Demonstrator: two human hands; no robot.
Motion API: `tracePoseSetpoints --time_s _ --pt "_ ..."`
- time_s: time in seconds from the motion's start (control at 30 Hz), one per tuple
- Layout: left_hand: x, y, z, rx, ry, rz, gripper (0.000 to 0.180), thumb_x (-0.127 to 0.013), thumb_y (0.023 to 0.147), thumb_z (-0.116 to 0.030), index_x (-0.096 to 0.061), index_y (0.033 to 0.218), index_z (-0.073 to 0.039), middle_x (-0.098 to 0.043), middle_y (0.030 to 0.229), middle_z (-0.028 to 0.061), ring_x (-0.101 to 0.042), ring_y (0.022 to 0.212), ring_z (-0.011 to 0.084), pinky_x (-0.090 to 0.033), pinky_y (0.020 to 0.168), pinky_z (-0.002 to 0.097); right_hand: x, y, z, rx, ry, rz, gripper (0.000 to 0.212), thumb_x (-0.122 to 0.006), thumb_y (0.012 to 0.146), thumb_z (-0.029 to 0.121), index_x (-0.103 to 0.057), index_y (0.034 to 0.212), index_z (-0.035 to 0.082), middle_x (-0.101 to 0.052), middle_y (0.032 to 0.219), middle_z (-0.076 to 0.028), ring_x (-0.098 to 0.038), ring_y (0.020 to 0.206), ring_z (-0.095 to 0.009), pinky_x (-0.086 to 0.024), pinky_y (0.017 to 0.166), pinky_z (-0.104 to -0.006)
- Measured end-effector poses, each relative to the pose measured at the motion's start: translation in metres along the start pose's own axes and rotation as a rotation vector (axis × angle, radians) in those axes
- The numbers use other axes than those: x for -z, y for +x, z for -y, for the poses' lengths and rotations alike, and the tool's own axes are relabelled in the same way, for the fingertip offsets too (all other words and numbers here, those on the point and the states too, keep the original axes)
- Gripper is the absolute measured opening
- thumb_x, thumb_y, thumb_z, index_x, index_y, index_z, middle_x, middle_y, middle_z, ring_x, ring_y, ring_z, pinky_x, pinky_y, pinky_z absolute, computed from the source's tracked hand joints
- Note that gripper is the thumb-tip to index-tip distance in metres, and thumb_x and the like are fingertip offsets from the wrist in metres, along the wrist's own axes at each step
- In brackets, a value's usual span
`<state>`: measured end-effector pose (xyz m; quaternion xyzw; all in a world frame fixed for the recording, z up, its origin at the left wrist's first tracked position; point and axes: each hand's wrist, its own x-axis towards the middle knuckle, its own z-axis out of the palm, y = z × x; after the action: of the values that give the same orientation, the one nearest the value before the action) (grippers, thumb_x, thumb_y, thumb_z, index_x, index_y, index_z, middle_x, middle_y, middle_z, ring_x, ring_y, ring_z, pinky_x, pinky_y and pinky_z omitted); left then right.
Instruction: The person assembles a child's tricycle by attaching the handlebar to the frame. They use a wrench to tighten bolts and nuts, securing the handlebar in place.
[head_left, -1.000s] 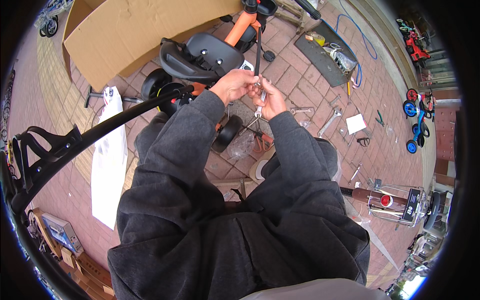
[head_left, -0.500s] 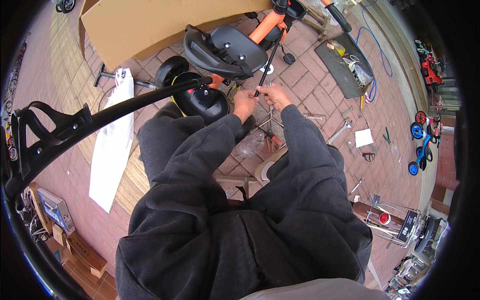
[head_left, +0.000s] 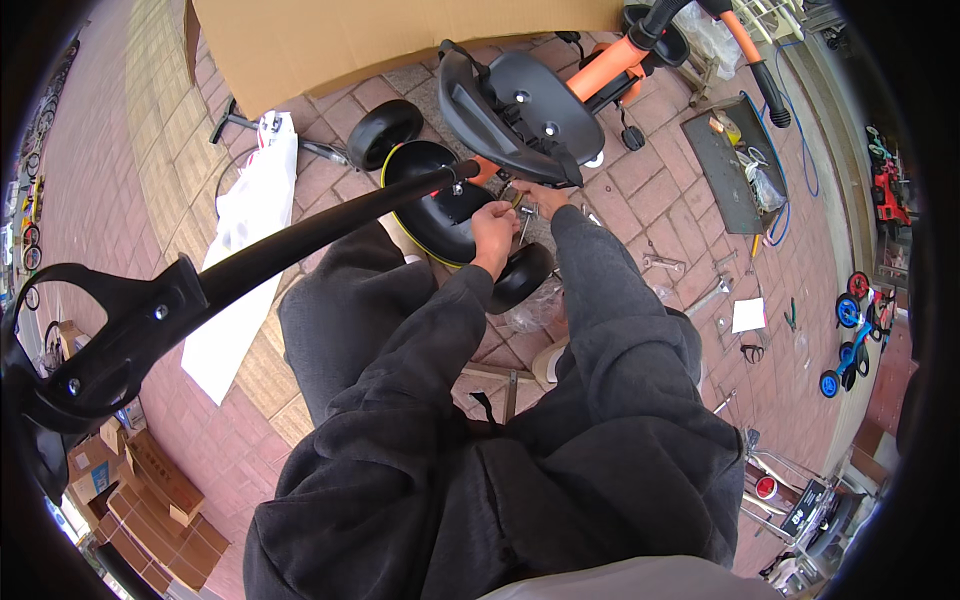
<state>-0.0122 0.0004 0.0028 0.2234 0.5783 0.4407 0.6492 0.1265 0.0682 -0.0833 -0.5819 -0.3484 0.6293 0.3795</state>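
An orange and black child's tricycle (head_left: 610, 72) lies ahead of me, its black seat (head_left: 525, 100) facing up. My left hand (head_left: 492, 238) is closed in a pinch beside the black round tray with a yellow rim (head_left: 428, 212); what it pinches is too small to make out. Close to it, my right hand (head_left: 546, 200) reaches under the seat's near edge. Its fingers are bent and partly hidden by the seat, around something I cannot make out. A T-shaped metal tool (head_left: 526, 222) shows just below the hands. One black wheel (head_left: 522, 278) is near my left wrist.
A black push handle with a cup holder (head_left: 140, 320) crosses the left side. Behind lies a large cardboard box (head_left: 400, 45). A tool tray (head_left: 715, 165), wrenches (head_left: 712, 296), pliers (head_left: 791, 316) and white paper (head_left: 748, 315) lie right. A white bag (head_left: 240, 240) lies left.
The thin black rod-like part that both hands held is no longer seen in them. My hands are now lower, at the seat's near edge. The tricycle sits further right in view.
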Motion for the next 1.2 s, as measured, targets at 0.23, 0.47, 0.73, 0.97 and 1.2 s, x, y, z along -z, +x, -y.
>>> tracePoseSetpoints --time_s 0.23,0.47,0.73,0.97,1.2 --pt "0.01 -0.003 -0.01 0.024 -0.023 0.057 0.015 -0.052 0.083 0.0 -0.056 0.096 0.006 -0.059 0.078 0.0068 -0.056 0.062 0.0115 -0.048 0.057 0.0225 0.056 0.116 -0.147 0.049 -0.242 -0.191 0.024 -0.072 0.073 0.022 -0.058 0.089 0.013 -0.053 0.073 0.006 -0.04 0.057 -0.002 -0.027 0.047 -0.019" --pt "0.011 -0.005 -0.008 0.044 -0.009 0.063 0.015 -0.052 0.082 -0.001 -0.057 0.094 0.005 -0.058 0.075 0.0053 -0.054 0.062 0.0103 -0.046 0.056 0.0221 0.067 0.117 -0.153 0.136 -0.2 -0.172 0.037 -0.076 0.068 0.02 -0.057 0.099 0.015 -0.052 0.078 0.007 -0.044 0.062 -0.003 -0.031 0.053 -0.0179" --pt "0.016 0.001 -0.003 -0.025 -0.036 -0.063 0.014 -0.051 0.08 0.001 -0.058 0.092 0.005 -0.057 0.07 0.0049 -0.052 0.054 0.0093 -0.043 0.048 0.0224 0.022 0.062 -0.063 0.117 -0.108 -0.222 0.035 -0.074 0.069 0.015 -0.057 0.1 0.011 -0.053 0.078 0.006 -0.046 0.065 -0.004 -0.034 0.054 -0.0203" --pt "0.014 0.006 -0.019 -0.131 -0.192 -0.254 0.019 -0.058 0.076 0.002 -0.055 0.095 0.004 -0.055 0.076 0.0053 -0.052 0.061 0.0101 -0.044 0.054 0.0231 0.013 0.058 -0.06 0.121 -0.079 -0.224 0.034 -0.072 0.07 0.01 -0.057 0.101 0.008 -0.054 0.078 0.004 -0.047 0.066 -0.005 -0.037 0.056 -0.0225" --pt "0.014 0.012 -0.057 -0.512 -0.372 -0.223 0.026 -0.065 0.072 0.0 -0.051 0.093 -0.003 -0.051 0.085 0.003 -0.05 0.078 0.0108 -0.042 0.072 0.0241 0.006 0.047 -0.05 0.026 -0.054 -0.222 0.034 -0.069 0.072 0.007 -0.057 0.104 0.005 -0.057 0.086 0.001 -0.051 0.077 -0.01 -0.042 0.067 -0.0261"
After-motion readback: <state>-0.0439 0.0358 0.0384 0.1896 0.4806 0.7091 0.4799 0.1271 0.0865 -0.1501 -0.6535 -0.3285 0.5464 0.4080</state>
